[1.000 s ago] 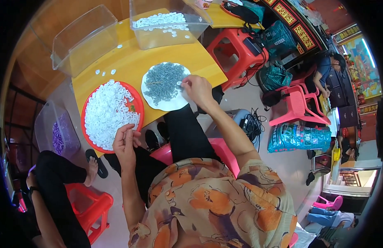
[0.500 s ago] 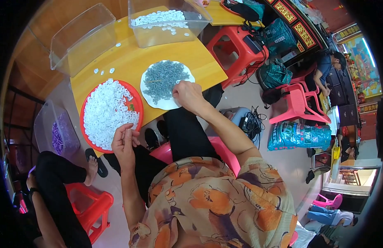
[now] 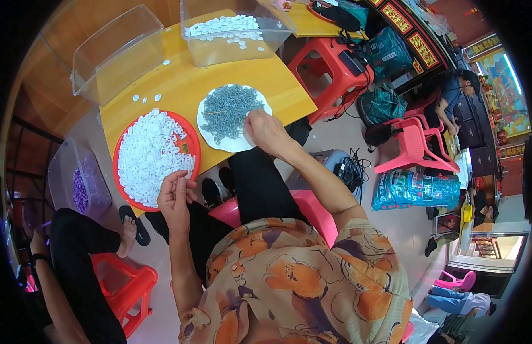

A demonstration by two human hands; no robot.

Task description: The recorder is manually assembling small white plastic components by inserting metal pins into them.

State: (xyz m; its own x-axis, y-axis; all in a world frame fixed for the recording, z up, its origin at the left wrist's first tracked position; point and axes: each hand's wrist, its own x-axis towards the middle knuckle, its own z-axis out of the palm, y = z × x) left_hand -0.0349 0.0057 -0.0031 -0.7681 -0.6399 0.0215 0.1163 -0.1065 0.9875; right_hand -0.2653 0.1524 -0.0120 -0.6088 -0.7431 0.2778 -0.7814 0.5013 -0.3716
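On the yellow table, a round red tray (image 3: 189, 136) holds a heap of small white plastic pieces (image 3: 148, 157). To its right is a white plate (image 3: 234, 147) piled with small grey screw-like pieces (image 3: 224, 114). My right hand (image 3: 267, 131) is over the plate's right rim, fingertips pinched together by the grey pile; anything between them is too small to make out. My left hand (image 3: 177, 200) hovers at the near right edge of the tray, palm partly up. Its thumb and fingers are curled together, and what they hold, if anything, is hidden.
Behind stand a clear bin (image 3: 237, 49) with white pieces and another clear bin (image 3: 117, 51). A few white pieces lie loose on the table (image 3: 177, 86). A seated person's leg (image 3: 82, 246) is at left, near a bin of purple pieces (image 3: 82, 183). Red stool (image 3: 329, 69) at right.
My right hand has shifted slightly right along the plate's rim; a small white piece seen at its fingertips before no longer shows. My left hand keeps nearly the same pose.
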